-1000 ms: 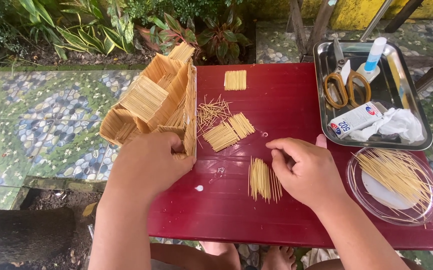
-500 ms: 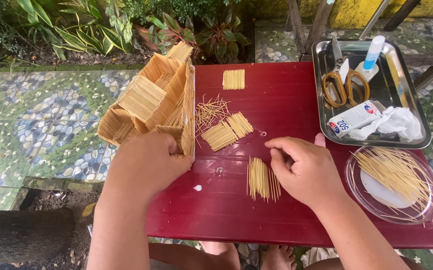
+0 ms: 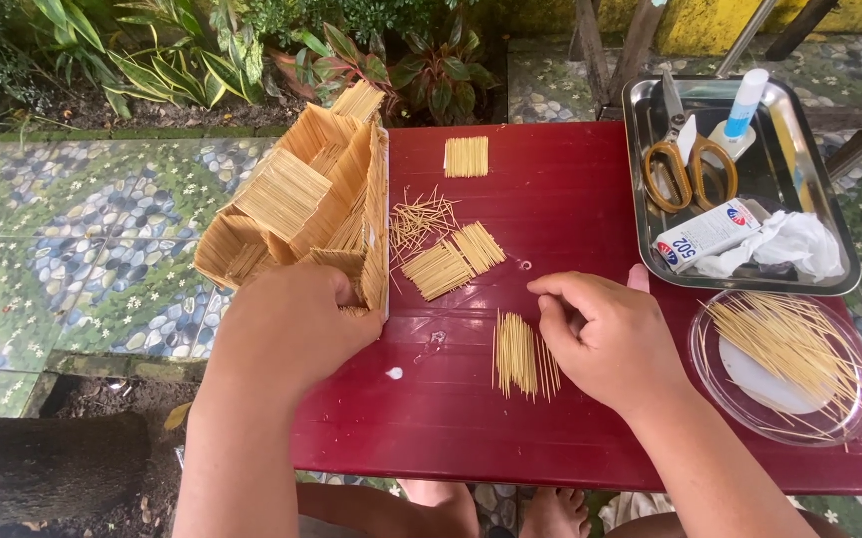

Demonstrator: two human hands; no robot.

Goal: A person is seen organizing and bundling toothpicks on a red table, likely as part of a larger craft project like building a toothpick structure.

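The left hand (image 3: 291, 324) is closing its fingers around the light, brittle toothpick model (image 3: 301, 204) at the red counter's (image 3: 590, 199) left edge (best taken by its base), while the right hand (image 3: 610, 339) is pinching loosely beside a flat toothpick bundle (image 3: 518, 354).

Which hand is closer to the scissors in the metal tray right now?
Right. The right hand is below the scissors, near the tray; the left hand grips the toothpick model far left.

The place is outdoors, in soft daylight. A low dark red counter (image 3: 590, 179) stands on a floor (image 3: 82, 229) of pebble mosaic — green, blue and white with small flowers. Behind it grows a bed of green and reddish plants (image 3: 251, 50), beside a yellow wall (image 3: 710, 20).
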